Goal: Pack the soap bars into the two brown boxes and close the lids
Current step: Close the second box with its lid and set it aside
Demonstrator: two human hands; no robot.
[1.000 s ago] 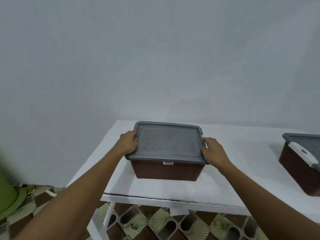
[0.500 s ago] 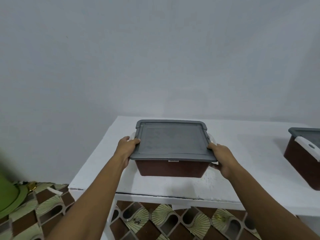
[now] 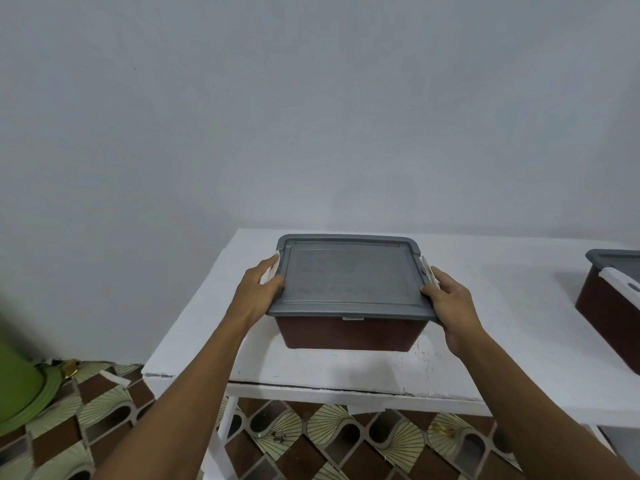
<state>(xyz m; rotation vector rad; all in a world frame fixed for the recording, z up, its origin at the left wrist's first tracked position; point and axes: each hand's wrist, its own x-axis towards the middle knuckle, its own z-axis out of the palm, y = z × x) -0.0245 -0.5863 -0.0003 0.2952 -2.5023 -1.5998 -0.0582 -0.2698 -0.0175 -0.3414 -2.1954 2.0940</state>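
A brown box [image 3: 349, 332] with a grey lid [image 3: 349, 277] on top stands on the left part of the white table [image 3: 519, 306]. My left hand [image 3: 258, 289] grips the box's left side, fingers curled around a white latch at the lid's edge. My right hand [image 3: 450, 303] grips the right side the same way, its thumb on the lid by the other white latch. A second brown box [image 3: 609, 313] with a grey lid and white latch sits at the right edge, cut off by the frame. No soap bars are visible.
A plain grey wall rises behind the table. The table's front edge has a dark crack. Patterned brown and cream floor tiles [image 3: 311, 441] show below. A green round object [image 3: 17, 386] lies on the floor at far left.
Both hands have slid from the lid's corners down to the white side latches. The view has shifted so the box sits more centred and the second box further right.
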